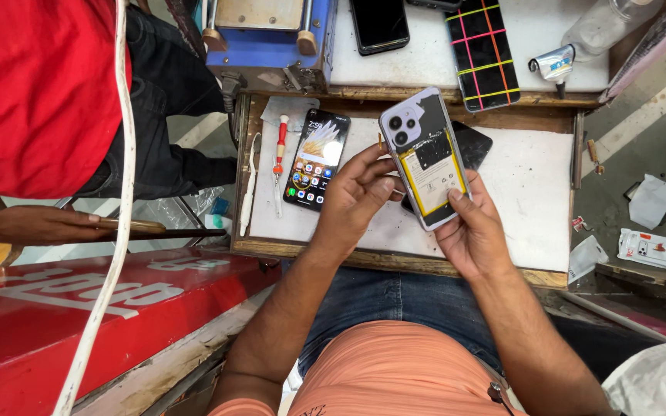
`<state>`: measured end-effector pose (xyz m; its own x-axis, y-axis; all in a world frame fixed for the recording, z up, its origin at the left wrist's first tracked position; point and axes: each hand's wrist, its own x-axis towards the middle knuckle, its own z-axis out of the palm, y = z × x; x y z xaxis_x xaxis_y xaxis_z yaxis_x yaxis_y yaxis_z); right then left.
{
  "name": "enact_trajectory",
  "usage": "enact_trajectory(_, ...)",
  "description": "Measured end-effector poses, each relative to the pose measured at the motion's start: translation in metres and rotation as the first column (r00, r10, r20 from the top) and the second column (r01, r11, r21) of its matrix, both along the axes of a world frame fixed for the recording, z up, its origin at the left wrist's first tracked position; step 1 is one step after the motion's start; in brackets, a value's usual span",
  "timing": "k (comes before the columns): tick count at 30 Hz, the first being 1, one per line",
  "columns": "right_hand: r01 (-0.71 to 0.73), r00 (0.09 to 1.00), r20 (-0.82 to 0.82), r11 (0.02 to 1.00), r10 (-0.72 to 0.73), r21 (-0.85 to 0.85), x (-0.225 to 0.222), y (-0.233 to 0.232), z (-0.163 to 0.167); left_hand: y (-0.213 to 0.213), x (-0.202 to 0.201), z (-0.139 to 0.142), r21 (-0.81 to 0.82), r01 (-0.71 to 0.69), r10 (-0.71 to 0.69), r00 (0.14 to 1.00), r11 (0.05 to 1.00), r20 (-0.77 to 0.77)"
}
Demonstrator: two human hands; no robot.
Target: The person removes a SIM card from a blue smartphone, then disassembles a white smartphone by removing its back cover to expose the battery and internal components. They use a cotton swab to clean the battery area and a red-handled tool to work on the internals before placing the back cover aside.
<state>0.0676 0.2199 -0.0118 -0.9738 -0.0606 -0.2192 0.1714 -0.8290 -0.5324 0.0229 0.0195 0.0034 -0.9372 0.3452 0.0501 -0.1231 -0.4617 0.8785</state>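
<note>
Nearest the camera: orange shirt and blue jeans of the seated person, forearms reaching up to a small wooden tray-table [395, 262] lined with a white mat.

Left hand [352, 196] grips the left edge of an opened lilac phone [424, 158], fingers curled around its side. Right hand [472, 231] supports the phone's lower right corner, thumb pressed on the yellow-framed battery [432, 179]. The phone is held tilted above the mat, back cover off, camera cluster at its top left. Beneath it lies a dark phone [473, 142], mostly hidden.

On the mat, left of the hands: a lit smartphone [316, 158] face up, just beside it a red-handled screwdriver [279, 150], then a white pry tool [247, 189] along the tray's left rim.

Farther, on the upper shelf [425, 58]: a blue machine [271, 42], a black phone [379, 25], a dark case with pink and yellow grid lines [483, 54], a squeezed glue tube [553, 63], a clear plastic bottle [607, 25], contents not discernible.

Left edge: another person in a red shirt [36, 85], one hand [40, 225] resting on a red signboard [79, 308].
</note>
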Motion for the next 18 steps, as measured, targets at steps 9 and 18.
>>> enact_trajectory(9, -0.084, 0.996, -0.005, 0.995, 0.084, -0.056, 0.009, -0.013, 0.005, 0.008, -0.004, 0.007, -0.080, -0.178, 0.178, 0.984, 0.981, -0.007)
enact_trajectory(18, -0.069, 0.997, -0.020, 0.990, 0.071, 0.120, 0.019, -0.020, -0.002, 0.015, -0.002, 0.013, -0.283, -0.293, 0.257, 0.953, 0.913, -0.159)
